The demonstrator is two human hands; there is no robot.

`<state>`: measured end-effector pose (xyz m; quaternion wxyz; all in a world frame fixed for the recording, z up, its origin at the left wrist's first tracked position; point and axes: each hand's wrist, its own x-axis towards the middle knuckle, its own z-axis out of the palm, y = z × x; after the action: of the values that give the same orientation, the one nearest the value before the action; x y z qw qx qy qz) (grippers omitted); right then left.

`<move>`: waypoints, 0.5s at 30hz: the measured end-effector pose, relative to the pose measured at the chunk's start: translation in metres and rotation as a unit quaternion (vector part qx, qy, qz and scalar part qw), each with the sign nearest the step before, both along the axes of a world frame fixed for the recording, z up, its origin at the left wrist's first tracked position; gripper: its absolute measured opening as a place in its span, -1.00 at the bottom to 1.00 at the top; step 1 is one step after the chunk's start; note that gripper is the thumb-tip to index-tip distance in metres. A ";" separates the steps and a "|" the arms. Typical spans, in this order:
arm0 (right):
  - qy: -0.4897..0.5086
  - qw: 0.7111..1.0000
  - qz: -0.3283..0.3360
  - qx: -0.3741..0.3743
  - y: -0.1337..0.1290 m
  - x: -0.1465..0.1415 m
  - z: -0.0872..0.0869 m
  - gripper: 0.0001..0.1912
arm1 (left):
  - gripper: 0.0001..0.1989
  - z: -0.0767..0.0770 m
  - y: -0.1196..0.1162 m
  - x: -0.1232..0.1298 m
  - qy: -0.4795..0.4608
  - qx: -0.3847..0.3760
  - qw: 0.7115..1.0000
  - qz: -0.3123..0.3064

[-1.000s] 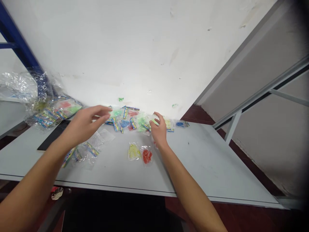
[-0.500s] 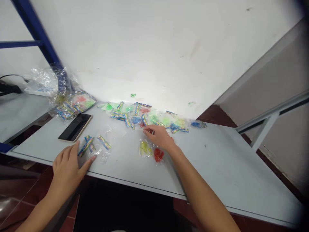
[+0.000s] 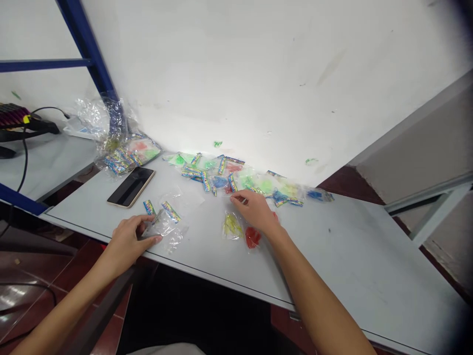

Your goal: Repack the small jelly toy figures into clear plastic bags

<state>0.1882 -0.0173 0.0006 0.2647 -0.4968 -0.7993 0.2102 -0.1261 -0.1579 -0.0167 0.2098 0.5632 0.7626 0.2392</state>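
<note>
Your left hand is resting its loosely curved fingers on a clear plastic bag bearing rainbow-printed strips, though whether it is gripping cannot be told. Your right hand is hanging half-curled, grasping nothing visible, just beside a heap of clear bags holding green, blue, yellow and red pieces, too overlapped to count. Two separate bags are lying near that hand, one of yellow pieces, one of red. One smartphone is lying face up on the pale grey table, and the heap is sitting against a white wall.
</note>
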 end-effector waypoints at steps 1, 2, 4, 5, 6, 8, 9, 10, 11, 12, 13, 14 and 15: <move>0.005 1.000 -0.006 0.006 0.001 0.000 -0.002 -0.80 | -0.47 0.000 -0.001 0.001 0.001 0.003 1.000 -0.005; 0.012 1.000 -0.009 0.015 0.001 -0.001 -0.004 -0.80 | -0.55 -0.001 -0.003 0.003 0.006 0.011 1.000 -0.006; 0.031 0.999 -0.012 0.040 0.002 -0.002 -0.006 -0.82 | -0.65 0.000 -0.005 0.008 0.007 0.037 0.999 0.004; 0.044 0.998 -0.012 0.053 0.001 -0.004 -0.007 -0.83 | -0.68 0.002 -0.005 0.013 -0.003 0.054 0.998 0.015; 0.060 0.996 -0.011 0.064 0.000 -0.005 -0.006 -0.83 | -0.70 0.005 -0.005 0.018 -0.023 0.073 0.997 0.024; 0.096 0.992 -0.004 0.080 -0.004 -0.010 -0.004 -0.82 | -0.73 0.015 0.002 0.032 -0.092 0.111 0.989 0.027; 0.116 0.989 0.000 0.087 -0.006 -0.013 -0.003 -0.82 | -0.74 0.020 0.008 0.040 -0.137 0.128 0.982 0.011; 0.134 0.987 0.004 0.094 -0.009 -0.017 -0.001 -0.81 | -0.76 0.026 0.017 0.049 -0.182 0.146 0.972 -0.017; 0.151 0.983 0.007 0.100 -0.012 -0.020 0.001 -0.80 | -0.78 0.032 0.027 0.058 -0.218 0.160 0.962 -0.041; 0.165 0.981 0.007 0.104 -0.015 -0.022 0.002 -0.79 | -0.79 0.037 0.040 0.067 -0.240 0.161 0.955 -0.061; 0.179 0.979 0.003 0.103 -0.017 -0.025 0.002 -0.77 | -0.79 0.042 0.054 0.076 -0.257 0.155 0.951 -0.071; 0.191 0.977 -0.003 0.096 -0.018 -0.026 0.003 -0.72 | -0.80 0.046 0.068 0.086 -0.278 0.147 0.945 -0.083; 0.203 0.975 -0.013 0.083 -0.019 -0.028 0.002 -0.67 | -0.81 0.049 0.083 0.095 -0.313 0.137 0.933 -0.108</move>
<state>0.1606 -0.0362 0.0025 0.4650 -0.4303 -0.7369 0.2359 -0.0307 -0.0750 0.0319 0.3837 0.5619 0.5525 0.4815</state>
